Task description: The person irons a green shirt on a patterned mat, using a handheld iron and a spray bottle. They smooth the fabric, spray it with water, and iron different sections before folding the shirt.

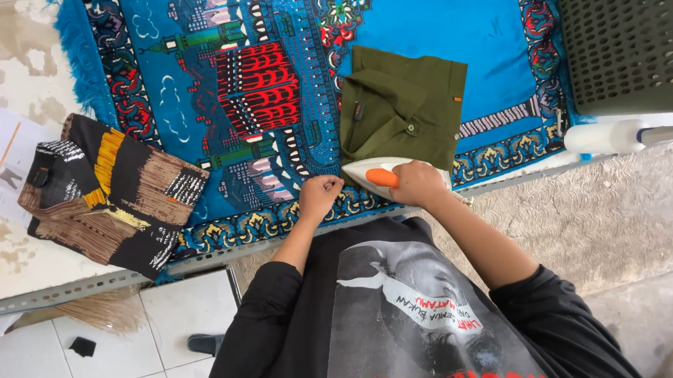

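Right hand (418, 184): it is closed around the orange handle (382, 177) of a white iron (374, 173); the fingers wrap the handle from above.
Left hand (319, 195): it is curled into a loose fist with nothing inside, and it rests on the rug just left of the iron's pointed tip.
Iron: it lies flat at the near edge of the olive green garment (401, 107), with the tip pointing to the person's left.
Olive green garment: it is folded into a rough square and lies on the blue rug (451, 18), directly beyond the right hand. A button and a small orange tag show on it.
Blue rug: it is patterned with a red building, borders of flowers and a blue fringe, and it covers the middle of the desk (13, 255).
Striped garment (111, 195): black, brown and yellow, folded, it lies to the left, half on the rug and half on the bare desk, well apart from the left hand.
Paper sheet (0, 163): white, it lies under the far left corner of the striped garment.
Spray bottle (614, 137): white, lying on its side at the right edge of the desk.
Basket (630, 31): grey plastic with holes, it stands beyond the bottle at the right.
Desk: pale top with stains and a metal edge.
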